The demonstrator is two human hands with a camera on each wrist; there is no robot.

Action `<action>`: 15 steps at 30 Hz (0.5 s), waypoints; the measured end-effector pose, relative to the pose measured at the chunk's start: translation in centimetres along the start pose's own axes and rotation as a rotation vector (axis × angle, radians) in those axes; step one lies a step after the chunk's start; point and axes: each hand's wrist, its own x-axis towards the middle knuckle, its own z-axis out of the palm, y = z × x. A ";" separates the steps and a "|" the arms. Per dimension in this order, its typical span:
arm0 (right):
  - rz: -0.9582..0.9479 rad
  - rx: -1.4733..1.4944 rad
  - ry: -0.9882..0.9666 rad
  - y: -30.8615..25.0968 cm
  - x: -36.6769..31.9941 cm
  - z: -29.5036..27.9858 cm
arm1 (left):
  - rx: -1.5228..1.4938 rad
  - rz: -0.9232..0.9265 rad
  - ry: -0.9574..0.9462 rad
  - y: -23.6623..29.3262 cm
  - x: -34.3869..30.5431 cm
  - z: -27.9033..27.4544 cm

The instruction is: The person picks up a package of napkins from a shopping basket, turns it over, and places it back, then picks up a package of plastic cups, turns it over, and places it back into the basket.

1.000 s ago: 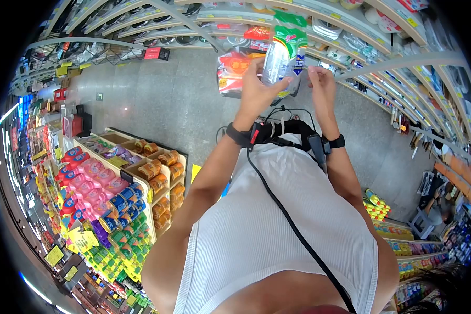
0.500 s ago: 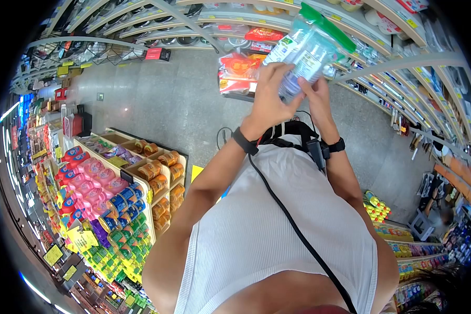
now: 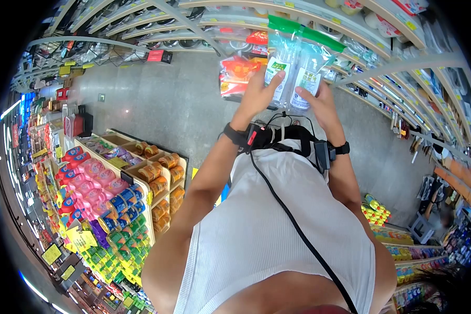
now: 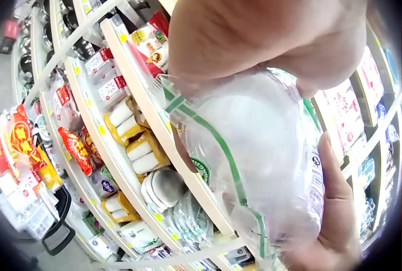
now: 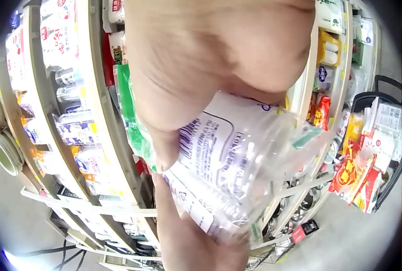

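In the head view, two clear bags of plastic cups with green tops are held up side by side. My left hand (image 3: 259,95) grips the left bag (image 3: 283,47), its thumb lying across the white and green label. My right hand (image 3: 324,109) holds the right bag (image 3: 304,102), thumb on the front near its label. The tops of the bags lean away from my body, toward the shelves. In the left wrist view, round cup shapes (image 4: 251,126) show through the clear film. Printed text and a barcode on a bag (image 5: 217,148) face the right wrist camera.
A black basket (image 5: 375,95) with red and orange packets (image 3: 238,70) is just beyond my left hand. Store shelves (image 3: 230,21) curve across the front and right. At my left stands a display rack (image 3: 162,201) of canned and bottled goods. Grey floor (image 3: 162,104) lies between.
The bags were turned and tilted to the right half a second ago; now they stand more upright, spread side by side with labels toward me. My right hand, apart from the bags earlier, now holds one.
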 end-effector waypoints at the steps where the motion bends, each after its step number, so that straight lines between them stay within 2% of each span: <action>1: -0.006 -0.002 -0.002 0.0 0.0 0.0 | 0.033 -0.036 -0.003 0.2 -0.1 0.0; 4: -0.047 0.005 -0.036 0.4 0.2 0.2 | -0.032 -0.024 0.115 -0.4 -0.1 0.9; 7: -0.068 0.113 0.183 0.9 0.2 1.7 | 0.024 -0.032 0.171 -0.2 -0.1 1.7; 8: -0.070 0.111 0.171 0.8 0.3 1.9 | 0.060 -0.017 0.186 0.3 -0.2 2.0; 10: -0.083 0.081 0.287 0.7 0.5 2.1 | 0.081 -0.051 0.183 0.8 -0.2 2.2; 15: -0.150 -0.061 0.314 0.8 0.7 2.3 | 0.085 -0.022 0.203 0.7 -0.2 2.1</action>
